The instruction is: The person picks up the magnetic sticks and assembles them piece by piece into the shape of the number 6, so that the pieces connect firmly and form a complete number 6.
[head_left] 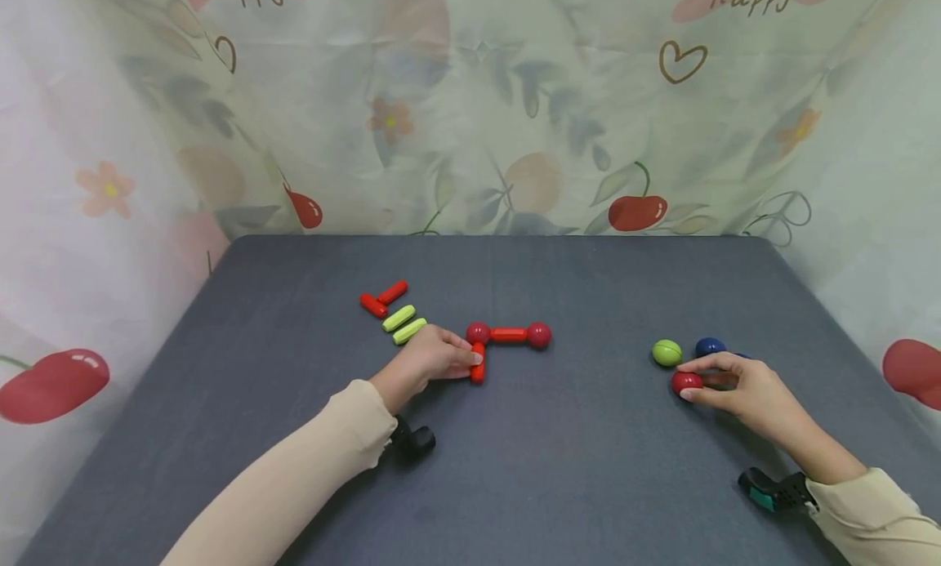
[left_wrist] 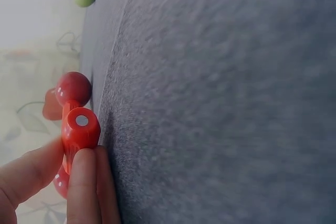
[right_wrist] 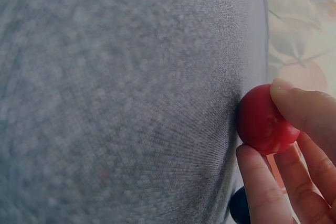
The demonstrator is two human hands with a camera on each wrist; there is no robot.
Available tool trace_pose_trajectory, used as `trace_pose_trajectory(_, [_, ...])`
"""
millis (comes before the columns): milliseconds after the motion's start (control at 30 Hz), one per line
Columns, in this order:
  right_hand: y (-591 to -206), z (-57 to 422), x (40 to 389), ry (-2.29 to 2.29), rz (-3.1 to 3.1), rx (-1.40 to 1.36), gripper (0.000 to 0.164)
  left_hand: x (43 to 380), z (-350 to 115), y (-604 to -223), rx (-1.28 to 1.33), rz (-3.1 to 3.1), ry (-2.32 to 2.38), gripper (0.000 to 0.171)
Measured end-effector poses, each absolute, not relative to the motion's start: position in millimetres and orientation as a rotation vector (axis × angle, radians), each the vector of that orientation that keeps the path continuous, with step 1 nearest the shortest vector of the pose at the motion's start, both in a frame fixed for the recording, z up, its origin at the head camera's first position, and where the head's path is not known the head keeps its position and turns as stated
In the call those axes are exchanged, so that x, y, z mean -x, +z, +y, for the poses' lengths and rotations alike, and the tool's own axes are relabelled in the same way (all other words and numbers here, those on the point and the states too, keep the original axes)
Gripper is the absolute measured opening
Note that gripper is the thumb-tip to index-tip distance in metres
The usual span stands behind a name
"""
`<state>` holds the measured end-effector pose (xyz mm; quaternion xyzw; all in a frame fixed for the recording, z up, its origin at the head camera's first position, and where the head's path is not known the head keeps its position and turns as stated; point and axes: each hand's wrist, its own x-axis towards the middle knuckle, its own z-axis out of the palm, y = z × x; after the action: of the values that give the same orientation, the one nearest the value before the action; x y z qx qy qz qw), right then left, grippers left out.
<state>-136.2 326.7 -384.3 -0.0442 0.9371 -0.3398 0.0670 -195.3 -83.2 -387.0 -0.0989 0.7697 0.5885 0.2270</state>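
The left grip [head_left: 430, 358] pinches a red stick [head_left: 478, 370] by a corner ball [head_left: 478, 332] (maybe to keep it straight), and the right grip [head_left: 760, 398] pinches a loose red ball [head_left: 684, 381] near a green ball [head_left: 667, 353], perhaps so it won't roll.

The rods [head_left: 508, 335] are red or lime green, the balls [head_left: 540, 336] red, lime green or blue. The tabletop [head_left: 559, 468] is dark grey; red cherries [head_left: 637, 214] and orange flowers [head_left: 390, 122] pattern the pale curtain [head_left: 323, 92].
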Motion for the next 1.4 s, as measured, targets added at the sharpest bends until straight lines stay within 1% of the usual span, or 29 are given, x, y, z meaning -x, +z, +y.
trace_pose_trajectory(233, [-383,326,136,-1.018,2.822,0.129,0.046,203,-77,-385,0.305,2.088,1.652,0.022])
trace_pose_trajectory(667, [-384,326,136,-1.015,2.847,0.152,0.045,205,-78,-387,0.309,2.102,1.63,0.022])
trace_pose_trajectory(900, [-382,321,134,-1.004,2.879,0.194,0.041,205,-78,-388,0.31,2.1,1.633,0.021])
trace_pose_trajectory(1133, [-375,293,131,-1.134,2.749,0.24,0.042,205,-79,-387,0.301,2.102,1.634,0.021])
trace_pose_trajectory(1400, [-365,247,131,-1.266,2.699,0.393,0.042,205,-80,-387,0.282,2.103,1.627,0.021])
